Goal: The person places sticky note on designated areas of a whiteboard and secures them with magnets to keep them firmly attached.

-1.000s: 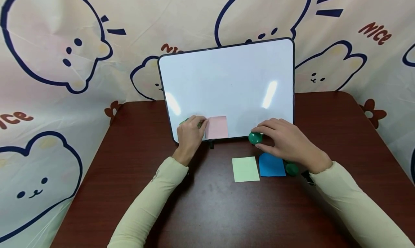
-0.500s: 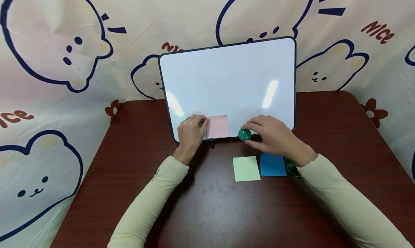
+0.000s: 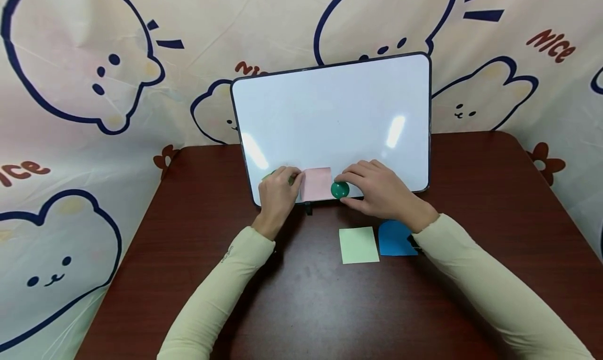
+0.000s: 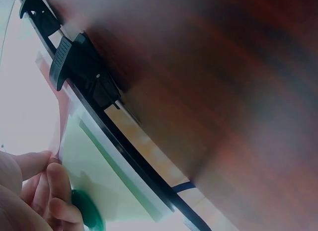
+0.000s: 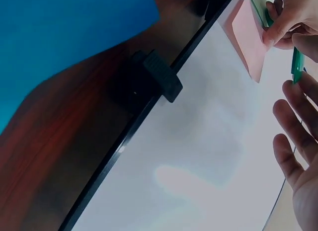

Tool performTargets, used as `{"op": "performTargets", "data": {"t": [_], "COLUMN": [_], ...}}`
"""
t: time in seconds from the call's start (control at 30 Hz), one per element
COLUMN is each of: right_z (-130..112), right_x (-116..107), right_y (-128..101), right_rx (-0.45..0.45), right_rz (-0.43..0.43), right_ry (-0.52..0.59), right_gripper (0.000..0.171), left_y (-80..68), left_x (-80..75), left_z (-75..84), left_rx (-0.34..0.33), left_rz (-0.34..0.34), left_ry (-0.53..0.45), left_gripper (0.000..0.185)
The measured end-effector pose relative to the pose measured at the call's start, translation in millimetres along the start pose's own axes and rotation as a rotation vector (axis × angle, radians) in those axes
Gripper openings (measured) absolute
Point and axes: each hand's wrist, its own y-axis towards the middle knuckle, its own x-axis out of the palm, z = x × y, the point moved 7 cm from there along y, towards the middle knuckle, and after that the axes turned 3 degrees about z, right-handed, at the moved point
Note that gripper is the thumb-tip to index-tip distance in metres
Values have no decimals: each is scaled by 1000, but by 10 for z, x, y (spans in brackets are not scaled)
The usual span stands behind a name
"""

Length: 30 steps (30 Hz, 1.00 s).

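A white board [image 3: 330, 114] leans upright at the back of the brown table [image 3: 292, 297]. Low on it is a pink note [image 3: 316, 183], whose left edge my left hand [image 3: 278, 191] holds with curled fingers [image 4: 47, 184]. A green note [image 4: 99, 176] and a green magnet [image 4: 88, 217] lie on the board just left of that hand. My right hand [image 3: 374, 191] pinches a round green magnet [image 3: 339, 189] at the pink note's right edge. In the right wrist view the pink note [image 5: 248, 42] shows with the magnet's rim [image 5: 297, 67] beside it.
A light green note [image 3: 358, 245] and a blue note [image 3: 394, 238] lie flat on the table in front of the board. A black clip [image 5: 160, 80] props the board's lower frame. A cartoon-print cloth [image 3: 94, 88] hangs behind.
My right hand has carried the green magnet leftward along the board's lower edge to the pink note. The left hand has stayed put. A second magnet on the table is now hidden by my sleeve.
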Motion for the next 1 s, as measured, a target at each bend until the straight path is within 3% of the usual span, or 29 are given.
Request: {"op": "performTargets", "data": {"t": [0.33,1.0], "right_z": [-3,-34], "right_x": [8,244], "right_y": [160,405], "right_rx": [0,14], "right_rz": [18,17], "right_ry": [-2,-21], "right_gripper": [39,35], "left_y": [11,-13], "left_x": [-2,-3], "left_z": [-8,-21], "left_rx": [-19,-60], "left_rz": [-16,-18], "left_ry": [-2,-34], "left_gripper": [17,17]}}
